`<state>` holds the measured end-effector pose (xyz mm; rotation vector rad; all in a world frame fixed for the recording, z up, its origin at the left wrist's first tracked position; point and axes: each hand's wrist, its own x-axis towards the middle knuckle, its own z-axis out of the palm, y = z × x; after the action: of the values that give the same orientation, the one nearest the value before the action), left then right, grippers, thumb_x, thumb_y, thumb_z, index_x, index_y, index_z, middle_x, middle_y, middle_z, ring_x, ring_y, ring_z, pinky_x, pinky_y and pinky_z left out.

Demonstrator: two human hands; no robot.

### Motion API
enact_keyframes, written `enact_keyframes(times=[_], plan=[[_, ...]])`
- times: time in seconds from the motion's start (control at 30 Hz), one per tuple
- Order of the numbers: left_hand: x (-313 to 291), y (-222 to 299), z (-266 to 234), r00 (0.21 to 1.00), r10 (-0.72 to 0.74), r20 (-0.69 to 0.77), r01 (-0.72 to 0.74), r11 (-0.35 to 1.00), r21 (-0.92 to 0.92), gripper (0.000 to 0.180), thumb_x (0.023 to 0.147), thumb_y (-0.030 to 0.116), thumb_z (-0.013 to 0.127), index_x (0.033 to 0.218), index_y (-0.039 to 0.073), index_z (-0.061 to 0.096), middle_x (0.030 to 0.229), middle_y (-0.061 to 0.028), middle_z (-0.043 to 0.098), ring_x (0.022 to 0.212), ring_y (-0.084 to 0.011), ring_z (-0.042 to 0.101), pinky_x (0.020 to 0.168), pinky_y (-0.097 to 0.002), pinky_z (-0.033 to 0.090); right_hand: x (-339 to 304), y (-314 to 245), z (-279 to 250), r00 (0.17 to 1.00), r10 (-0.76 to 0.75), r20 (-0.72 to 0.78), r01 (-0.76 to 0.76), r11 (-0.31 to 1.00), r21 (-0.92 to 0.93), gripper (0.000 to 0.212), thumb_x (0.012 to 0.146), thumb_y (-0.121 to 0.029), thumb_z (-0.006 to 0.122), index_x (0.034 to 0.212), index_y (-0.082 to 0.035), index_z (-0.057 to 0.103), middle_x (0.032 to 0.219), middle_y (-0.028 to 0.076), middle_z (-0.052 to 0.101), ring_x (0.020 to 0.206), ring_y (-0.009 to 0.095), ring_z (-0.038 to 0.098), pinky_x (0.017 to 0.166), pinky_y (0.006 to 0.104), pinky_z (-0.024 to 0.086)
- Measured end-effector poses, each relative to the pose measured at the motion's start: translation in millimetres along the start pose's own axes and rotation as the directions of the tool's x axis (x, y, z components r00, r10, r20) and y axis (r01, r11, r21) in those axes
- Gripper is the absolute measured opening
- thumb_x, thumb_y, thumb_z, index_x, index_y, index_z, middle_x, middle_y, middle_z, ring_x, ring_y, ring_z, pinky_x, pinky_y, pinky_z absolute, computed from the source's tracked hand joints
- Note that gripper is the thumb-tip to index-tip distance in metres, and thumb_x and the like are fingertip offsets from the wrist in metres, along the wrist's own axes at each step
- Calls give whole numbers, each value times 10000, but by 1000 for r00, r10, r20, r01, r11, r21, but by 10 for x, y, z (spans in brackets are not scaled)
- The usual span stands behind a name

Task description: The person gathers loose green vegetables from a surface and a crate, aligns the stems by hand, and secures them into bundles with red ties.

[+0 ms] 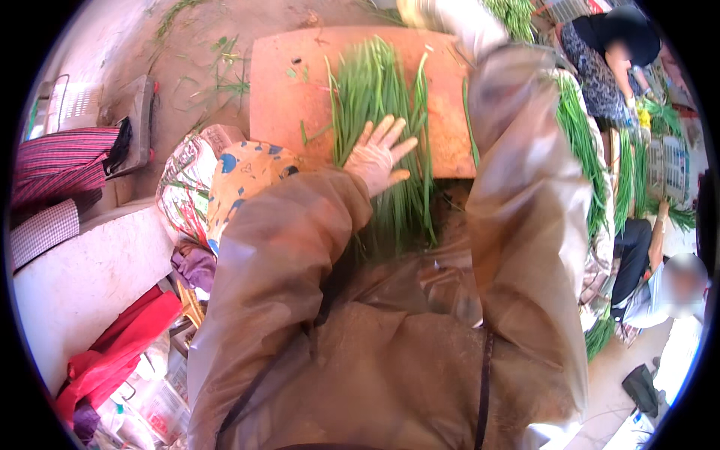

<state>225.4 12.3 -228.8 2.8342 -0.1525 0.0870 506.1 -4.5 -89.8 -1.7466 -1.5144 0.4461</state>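
Observation:
A loose bundle of long green chives (375,90) lies on an orange-brown board (289,112), its lower ends hanging over the near edge toward my apron. My left hand (375,156), in a thin pale glove, rests flat on the bundle with its fingers spread, holding nothing. Stretched out past the board's far right corner is my right hand (457,19), gloved too and smeared by motion. More chives (514,15) are piled close to it; whether it touches them or holds anything is unclear. Brown translucent sleeves cover both my arms.
Chives (577,142) line the right side, where two other people work. A patterned orange cloth (251,169) sits left of the board. Farther left are striped fabric (67,161), a white ledge (97,262) and red cloth (124,337). Scraps of leaf (225,52) litter the floor.

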Motion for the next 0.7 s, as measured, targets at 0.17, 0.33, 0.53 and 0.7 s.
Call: enact_keyframes(times=[0.17, 0.33, 0.53, 0.7], plan=[[-3, -53, 0, 1000, -12, -20, 11, 1000, -7, 685, 812, 519, 584, 1407, 252, 377, 1484, -114, 259, 1385, -336, 191, 1098, -533, 212, 460, -1042, -637, 694, 669, -264, -557, 732, 392, 632, 831, -298, 666, 1358, -82, 393, 1275, 158, 507, 1133, 265, 516, 840, 449, 468], [33, 137, -345, 995, -4, -96, 2, 1000, -23, 471, 806, 447, 632, 1242, 282, 568, 1435, -49, 383, 1371, -349, 242, 1076, -587, 205, -1078, -1238, -827, 861, 314, -401, -445, 847, -290, 392, 862, -250, 627, 1174, -21, 562, 1075, 118, 629, 954, 208, 595, 842, 345, 477], [-256, 378, -526, 886, -47, -461, -36, 985, -169, 377, 755, 183, 709, 1123, 225, 638, 1256, -52, 552, 1232, -313, 444, 1027, -516, 314, -4379, -1236, -695, 251, 686, -683, -771, 568, 287, 318, 861, -232, 608, 1120, -52, 645, 985, 27, 675, 813, 92, 615, 699, 241, 473], [-590, 781, -594, 930, -75, -360, -59, 935, -349, 365, 756, 63, 690, 1103, 170, 662, 1214, -36, 579, 1212, -270, 461, 1039, -392, 339, -6253, -1789, 273, -171, 657, -734, -711, 433, 553, 275, 881, -231, 626, 1099, -65, 648, 815, 16, 653, 652, 62, 575, 514, 202, 408]])
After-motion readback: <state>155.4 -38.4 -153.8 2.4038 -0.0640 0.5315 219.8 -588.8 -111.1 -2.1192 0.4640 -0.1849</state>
